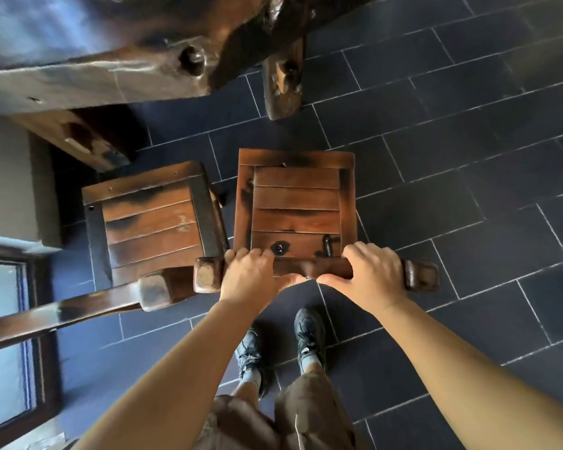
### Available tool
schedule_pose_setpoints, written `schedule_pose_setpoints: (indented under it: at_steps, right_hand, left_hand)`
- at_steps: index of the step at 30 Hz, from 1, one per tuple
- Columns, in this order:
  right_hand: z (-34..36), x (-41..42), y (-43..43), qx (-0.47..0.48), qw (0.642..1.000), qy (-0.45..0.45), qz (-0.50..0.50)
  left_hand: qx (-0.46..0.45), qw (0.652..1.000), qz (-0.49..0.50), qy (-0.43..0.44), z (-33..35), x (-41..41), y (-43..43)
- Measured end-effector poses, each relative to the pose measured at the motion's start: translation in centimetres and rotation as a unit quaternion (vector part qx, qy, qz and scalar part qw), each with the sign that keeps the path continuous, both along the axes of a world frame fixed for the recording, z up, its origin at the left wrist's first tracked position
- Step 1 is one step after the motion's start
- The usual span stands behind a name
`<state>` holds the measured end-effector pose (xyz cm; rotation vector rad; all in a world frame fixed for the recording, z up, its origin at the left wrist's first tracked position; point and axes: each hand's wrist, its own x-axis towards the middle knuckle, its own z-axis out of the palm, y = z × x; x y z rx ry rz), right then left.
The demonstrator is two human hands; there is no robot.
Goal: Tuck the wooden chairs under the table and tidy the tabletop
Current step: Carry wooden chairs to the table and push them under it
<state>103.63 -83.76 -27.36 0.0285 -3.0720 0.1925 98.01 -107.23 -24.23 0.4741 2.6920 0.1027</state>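
**Two hands grip the back rail of a wooden chair beside a heavy table**

Seen from above, a person stands on a dark tiled floor (452,131) facing a thick, dark wooden table (95,53) that fills the upper left of the view. Two wooden chairs are visible, both with slatted seats.

The nearer chair (294,203) stands directly ahead of the person, its seat fully out in the open, clear of the table's edge. Its front edge points away from the person, toward a table leg (281,82) just beyond it. The seat slats and the top back rail (312,267) run left to right across the view.

The left hand (249,274) is wrapped around the left part of that rail, fingers curled over its far side. The right hand (369,274) clasps the right part the same way. The thumbs nearly meet at the rail's middle (the rail's blocky ends stick out past both hands).

The second chair (153,222) stands just to the left, nearly touching the first. It is turned slightly, its front pointing up and to the left toward the table, with its seat also still out from under the tabletop.

Below the hands are the person's two dark shoes (309,332) and brown shorts (309,414). A window frame (43,352) lies at the left edge.
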Motion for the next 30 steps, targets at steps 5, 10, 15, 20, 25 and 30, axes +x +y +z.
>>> schedule_pose_setpoints:
  at_steps: [5, 10, 15, 20, 25, 30]
  right_hand:
    - [0.2, -3.2, 1.6, 0.010, 0.999, -0.005, 0.051]
    - [0.2, -6.4, 2.8, 0.008, 0.995, -0.011, 0.103]
    - [0.1, -9.2, 3.7, 0.006, 0.989, -0.008, 0.147]
    - [0.0, -10.5, 3.9, 0.014, 0.987, -0.017, 0.161]
    - [-0.1, -10.2, 3.8, 0.011, 0.986, -0.019, 0.163]
    - [-0.1, -9.9, 3.7, 0.021, 0.985, -0.014, 0.170]
  left_hand:
    - [-0.008, 0.999, 0.050, 0.009, -0.1, -0.6, 1.1]
    - [0.000, 0.995, 0.102, 0.011, -0.2, -1.2, 2.1]
    - [-0.009, 0.990, 0.135, 0.030, -0.5, -1.8, 2.9]
    - [-0.002, 0.988, 0.154, 0.032, -0.6, -2.3, 3.2]
    - [-0.026, 0.988, 0.133, 0.072, -1.1, -1.7, 3.3]
    - [-0.012, 0.984, 0.131, 0.120, -2.1, -1.6, 3.2]
